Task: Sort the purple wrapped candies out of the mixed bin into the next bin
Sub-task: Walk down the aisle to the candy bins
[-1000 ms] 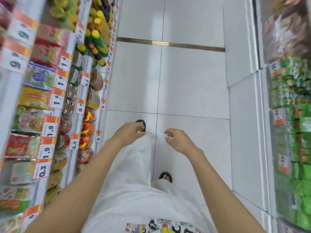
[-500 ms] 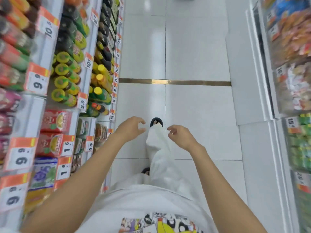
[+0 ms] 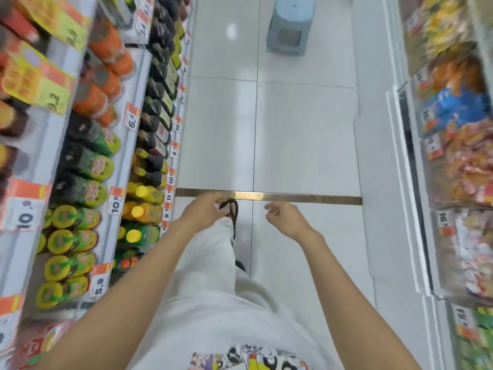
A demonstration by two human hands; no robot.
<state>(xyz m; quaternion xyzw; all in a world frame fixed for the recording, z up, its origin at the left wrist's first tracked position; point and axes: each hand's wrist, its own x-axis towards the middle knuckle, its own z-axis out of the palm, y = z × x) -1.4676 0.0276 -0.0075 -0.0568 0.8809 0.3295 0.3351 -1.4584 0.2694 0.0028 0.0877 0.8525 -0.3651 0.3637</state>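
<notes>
Honestly, where the purple wrapped candies lie cannot be told: neither they nor the bins can be made out among the blurred goods.

Both hands are held out in front of the body, low over the aisle and well apart from the shelving on either side. The left hand [image 3: 204, 210] has its fingers loosely curled and slightly spread, holding nothing. In this view it overlaps the toe of a dark sandal [image 3: 232, 209] on the forward foot. The right hand [image 3: 286, 220] hangs near it without touching, fingers loosely curled as well, thumb close to the forefinger (nothing shows between them).

Under the arms are white trousers [image 3: 210, 252] and a white shirt [image 3: 240, 329] with a colourful print at the bottom edge. A brass-coloured metal strip [image 3: 306, 198] crosses the white tiled floor [image 3: 301, 134] just beyond the fingertips. Farther along the aisle stands a pale blue plastic stool [image 3: 289, 25].

The left shelves [image 3: 121, 156] carry rows of lying bottles: green-and-yellow bottles [image 3: 70, 241] nearest, dark ones beyond, orange ones higher up. Orange-and-white price tags [image 3: 116, 200] line the shelf edges. The right shelves [image 3: 397, 156] hold snack packets [image 3: 458, 166] in orange, blue and yellow, too blurred to read.
</notes>
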